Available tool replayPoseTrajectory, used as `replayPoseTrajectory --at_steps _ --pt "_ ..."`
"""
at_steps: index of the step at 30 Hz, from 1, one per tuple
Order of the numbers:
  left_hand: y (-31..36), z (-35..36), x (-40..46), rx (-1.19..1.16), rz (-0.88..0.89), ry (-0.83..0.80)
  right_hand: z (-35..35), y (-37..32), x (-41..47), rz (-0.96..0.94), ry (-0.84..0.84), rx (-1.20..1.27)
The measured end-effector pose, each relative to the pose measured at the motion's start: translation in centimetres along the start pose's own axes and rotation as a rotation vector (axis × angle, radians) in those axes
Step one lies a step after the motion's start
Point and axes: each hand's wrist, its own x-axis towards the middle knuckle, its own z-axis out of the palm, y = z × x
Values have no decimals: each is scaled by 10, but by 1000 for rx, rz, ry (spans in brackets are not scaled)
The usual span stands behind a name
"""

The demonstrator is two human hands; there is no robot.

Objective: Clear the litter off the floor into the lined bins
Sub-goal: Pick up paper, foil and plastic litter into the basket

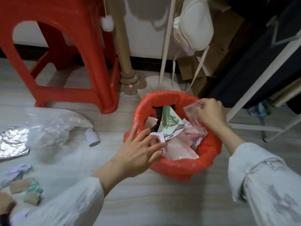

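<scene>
A bin with a red liner [182,167] stands on the floor, packed with crumpled paper, pink wrappers and a green-printed packet [169,121]. My left hand [138,152] hovers at the bin's near-left rim with fingers spread straight, touching the paper scraps there. My right hand [210,113] pinches a clear plastic wrapper [192,111] over the bin's far-right rim. Litter lies on the floor to the left: a clear plastic bag [50,128], a small white bottle [92,136], silver foil [12,142], crumpled paper [16,172] and torn green-striped cardboard bits [32,191].
A red plastic stool [68,51] stands at the back left. A beige pole on a base [128,75] and a white stand's round foot [156,84] sit behind the bin. A white frame with dark fabric [260,79] fills the right.
</scene>
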Motion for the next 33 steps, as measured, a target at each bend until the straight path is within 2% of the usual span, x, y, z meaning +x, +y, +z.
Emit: replayPoseTrajectory --at_steps 7,13,15,19,25,33 --pt "3 7 2 -49 -20 37 46 0 13 -82 -139 -122" --pt "4 10 1 -36 -36 94 44 4 25 -81 -399 -69" --pt "4 8 1 -41 -39 91 44 7 29 -65 -386 -59" --pt "10 8 -1 -47 -56 110 52 2 31 -138 -225 -18" --pt "12 10 0 -65 -71 118 55 -16 39 -418 -130 -28" --pt "11 6 0 -48 -64 85 84 -8 29 -199 -330 15"
